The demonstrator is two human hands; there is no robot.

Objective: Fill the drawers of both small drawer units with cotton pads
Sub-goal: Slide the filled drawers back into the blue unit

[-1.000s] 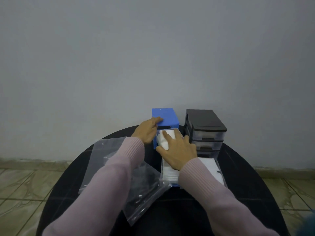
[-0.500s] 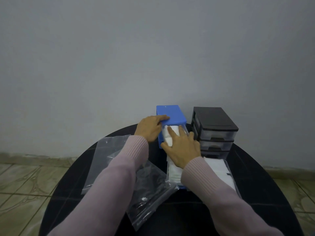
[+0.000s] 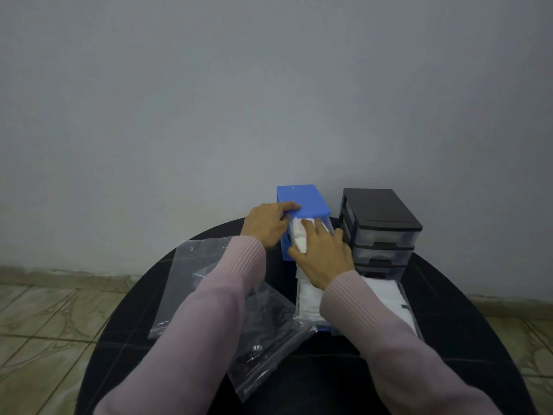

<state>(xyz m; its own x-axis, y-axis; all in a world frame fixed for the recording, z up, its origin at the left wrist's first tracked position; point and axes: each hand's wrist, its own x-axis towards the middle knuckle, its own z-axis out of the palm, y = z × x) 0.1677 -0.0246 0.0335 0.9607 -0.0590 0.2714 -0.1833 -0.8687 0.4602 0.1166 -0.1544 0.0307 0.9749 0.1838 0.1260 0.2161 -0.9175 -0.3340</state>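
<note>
While pressing the cotton pads [image 3: 300,238] flat into the top drawer with straight right-hand [image 3: 323,257] fingers, steady the blue drawer unit [image 3: 305,202] with the left hand [image 3: 267,224] resting relaxed on its lid; push inward evenly, avoiding bunching. Black drawer unit [image 3: 380,218] just beside, on the worktop [image 3: 466,330].
</note>
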